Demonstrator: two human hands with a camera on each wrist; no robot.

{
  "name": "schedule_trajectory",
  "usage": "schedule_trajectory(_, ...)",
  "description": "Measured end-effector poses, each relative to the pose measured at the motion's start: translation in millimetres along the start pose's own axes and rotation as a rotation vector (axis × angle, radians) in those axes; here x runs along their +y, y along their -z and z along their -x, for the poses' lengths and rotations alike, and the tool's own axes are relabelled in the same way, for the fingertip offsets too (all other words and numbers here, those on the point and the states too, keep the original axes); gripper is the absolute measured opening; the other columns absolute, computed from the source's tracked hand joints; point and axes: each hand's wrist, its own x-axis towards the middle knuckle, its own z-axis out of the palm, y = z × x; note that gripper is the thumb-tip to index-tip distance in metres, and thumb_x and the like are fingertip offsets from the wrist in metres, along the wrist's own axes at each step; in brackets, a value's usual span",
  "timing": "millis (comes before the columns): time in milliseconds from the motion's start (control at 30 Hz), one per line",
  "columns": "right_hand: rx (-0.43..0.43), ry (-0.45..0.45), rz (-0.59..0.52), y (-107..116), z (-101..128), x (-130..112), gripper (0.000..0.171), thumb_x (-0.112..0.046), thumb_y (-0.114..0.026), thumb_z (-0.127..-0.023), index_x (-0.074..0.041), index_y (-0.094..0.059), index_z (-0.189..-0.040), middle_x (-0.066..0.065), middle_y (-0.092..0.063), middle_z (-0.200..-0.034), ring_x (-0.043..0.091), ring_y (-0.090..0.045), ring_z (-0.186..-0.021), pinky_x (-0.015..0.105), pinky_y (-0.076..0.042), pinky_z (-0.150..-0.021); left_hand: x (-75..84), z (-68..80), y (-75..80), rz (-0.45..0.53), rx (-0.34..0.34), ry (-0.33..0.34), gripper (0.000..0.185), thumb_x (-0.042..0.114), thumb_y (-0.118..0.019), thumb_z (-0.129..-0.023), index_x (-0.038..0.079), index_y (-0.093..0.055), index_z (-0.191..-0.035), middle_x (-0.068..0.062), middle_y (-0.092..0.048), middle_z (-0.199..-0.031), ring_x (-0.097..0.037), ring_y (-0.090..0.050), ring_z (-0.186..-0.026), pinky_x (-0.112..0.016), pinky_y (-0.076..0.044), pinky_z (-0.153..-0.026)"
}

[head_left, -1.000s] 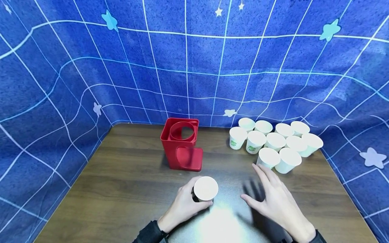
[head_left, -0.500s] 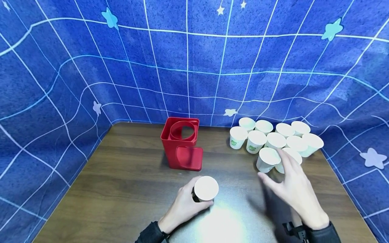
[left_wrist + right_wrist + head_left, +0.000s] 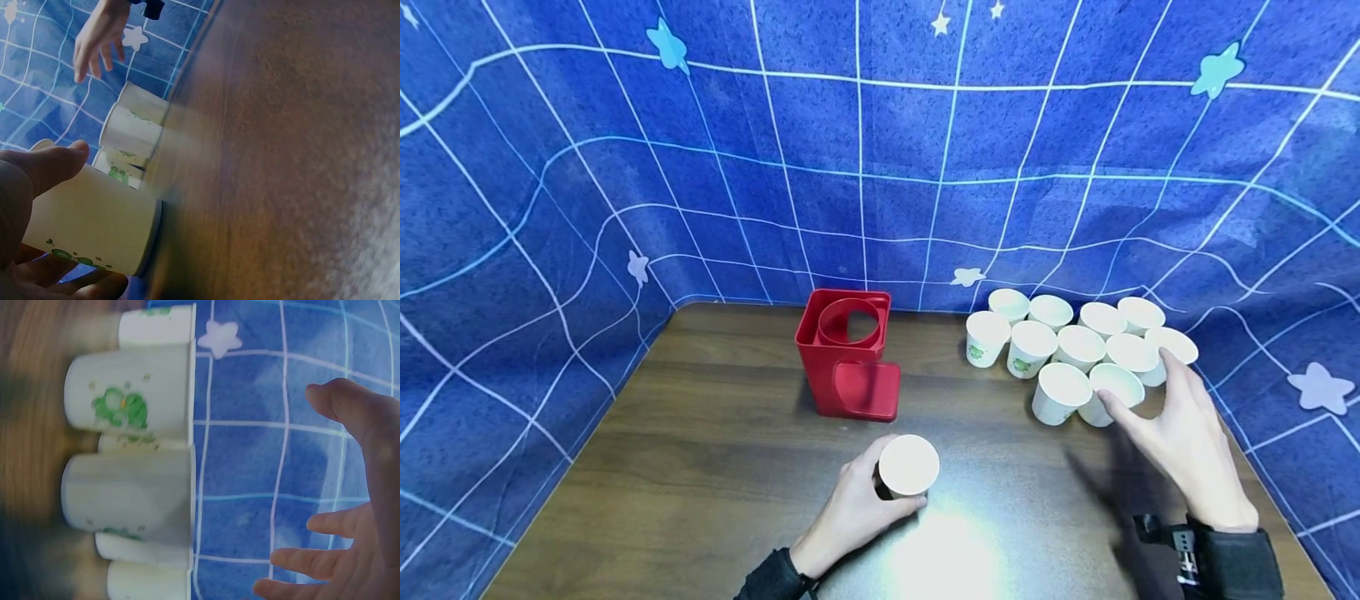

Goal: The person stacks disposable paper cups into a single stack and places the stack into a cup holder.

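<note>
Near the table's front, my left hand (image 3: pixel 859 502) grips a white paper cup (image 3: pixel 908 465) between curled fingers and thumb. In the left wrist view that cup (image 3: pixel 94 219) shows a green print near its base, and its lower end is at or just above the table; I cannot tell which. My right hand (image 3: pixel 1187 442) hovers over the front right of a cluster of white paper cups, its fingers spread and holding nothing. Nearest to it is the front-right cup (image 3: pixel 1116 392). In the right wrist view the hand (image 3: pixel 350 506) is apart from the cups (image 3: pixel 131 494).
A red square box (image 3: pixel 835 367) with a round ring in its top and a low square part in front stands at the back centre. Several upright white cups (image 3: pixel 987 340) crowd the back right of the wooden table (image 3: pixel 700 450). A blue patterned cloth (image 3: pixel 895 150) hangs behind.
My right hand has moved to the right, from beside the front-left cup of the cluster to over the front-right one. The left hand and its cup have stayed in place.
</note>
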Motion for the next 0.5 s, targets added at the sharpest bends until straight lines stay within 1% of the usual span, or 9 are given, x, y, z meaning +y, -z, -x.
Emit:
schedule_trajectory(167,-0.030,-0.005,-0.015,-3,-6,14,0.096,-0.046,-0.076,-0.089,0.003,-0.030,-0.157,0.042,-0.042,-0.146,0.061,-0.040,-0.132,0.074,-0.031,-0.103,-0.7,1.5,-0.6,0.015,0.004,0.000,0.075,0.021,-0.096,-0.069,0.021,-0.061,-0.135,0.006,-0.070,-0.126,-0.013,-0.066,-0.114,-0.030,-0.055,-0.097)
schedule_trajectory(267,-0.046,-0.013,-0.029,-8,-8,20,0.094,-0.046,-0.075,-0.091,0.004,-0.031,-0.156,0.042,-0.043,-0.144,0.061,-0.040,-0.132,0.073,-0.031,-0.103,-0.8,2.6,-0.3,0.017,0.007,0.006,0.076,0.020,-0.096,-0.068,0.021,-0.060,-0.136,0.007,-0.069,-0.127,-0.011,-0.066,-0.114,-0.030,-0.055,-0.097)
schedule_trajectory(400,-0.080,-0.061,-0.023,-15,-8,30,0.095,-0.050,-0.072,-0.092,0.002,-0.028,-0.159,0.043,-0.042,-0.146,0.062,-0.040,-0.132,0.074,-0.032,-0.101,-0.5,2.0,-0.2,0.006,0.010,0.002,0.076,0.022,-0.096,-0.069,0.021,-0.060,-0.136,0.007,-0.070,-0.126,-0.011,-0.066,-0.113,-0.030,-0.056,-0.096)
schedule_trajectory(500,-0.117,-0.099,-0.006,-21,-7,36,0.100,-0.053,-0.070,-0.093,0.006,-0.022,-0.159,0.045,-0.036,-0.148,0.064,-0.037,-0.134,0.076,-0.032,-0.102,0.2,1.5,0.2,-0.003,0.009,-0.002,0.076,0.024,-0.096,-0.069,0.022,-0.060,-0.136,0.007,-0.070,-0.126,-0.011,-0.066,-0.113,-0.031,-0.056,-0.096)
